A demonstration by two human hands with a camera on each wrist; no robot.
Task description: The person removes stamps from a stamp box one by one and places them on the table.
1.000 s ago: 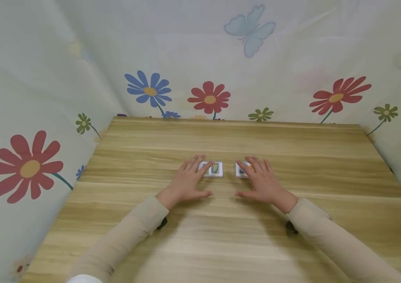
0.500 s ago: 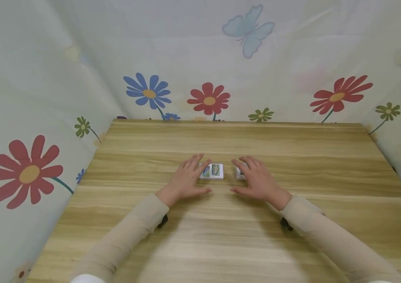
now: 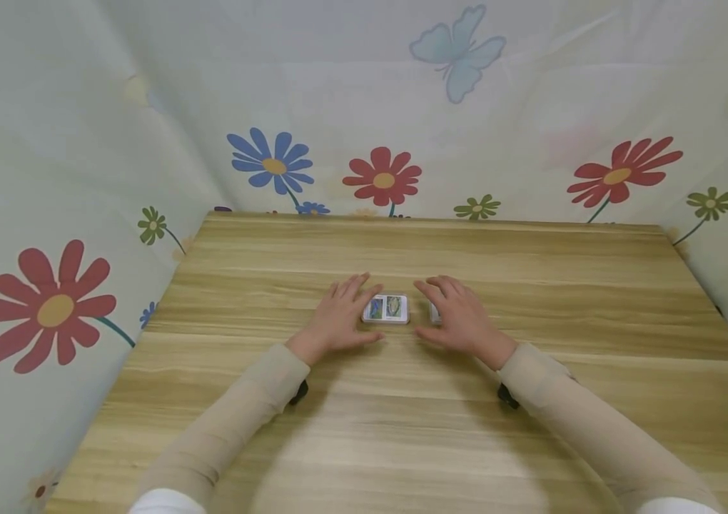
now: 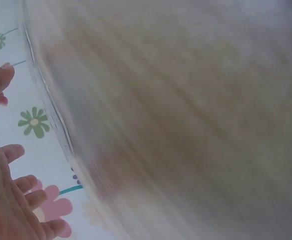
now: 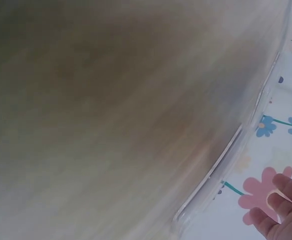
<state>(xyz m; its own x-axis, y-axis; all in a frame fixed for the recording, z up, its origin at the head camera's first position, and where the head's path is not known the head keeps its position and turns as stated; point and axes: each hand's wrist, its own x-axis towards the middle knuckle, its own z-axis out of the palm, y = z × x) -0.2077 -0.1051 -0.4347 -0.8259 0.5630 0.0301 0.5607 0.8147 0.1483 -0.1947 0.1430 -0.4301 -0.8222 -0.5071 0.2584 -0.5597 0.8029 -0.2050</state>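
A small white-bordered picture card (image 3: 394, 308), or a thin stack of them, lies flat on the wooden table. It shows two pictures side by side. My left hand (image 3: 336, 315) hovers at its left end, fingers spread and thumb pointing right; whether a fingertip touches the card I cannot tell. Opposite it, my right hand (image 3: 462, 315) is over a second white card (image 3: 435, 312), which it mostly hides. A gap separates the two cards. The left wrist view has my left hand (image 4: 11, 200) at its edge, and the right wrist view my right hand (image 5: 285, 210), both with fingers apart.
The wood-grain table (image 3: 402, 428) reaches back to a pale curtain (image 3: 338, 86) printed with flowers and a butterfly. More of this cloth hangs along the left and right sides. Black straps show under both sleeves at the wrists.
My right hand has moved left and slightly away from me, covering more of the right card. My left hand has barely shifted, and a little more of the left card shows.
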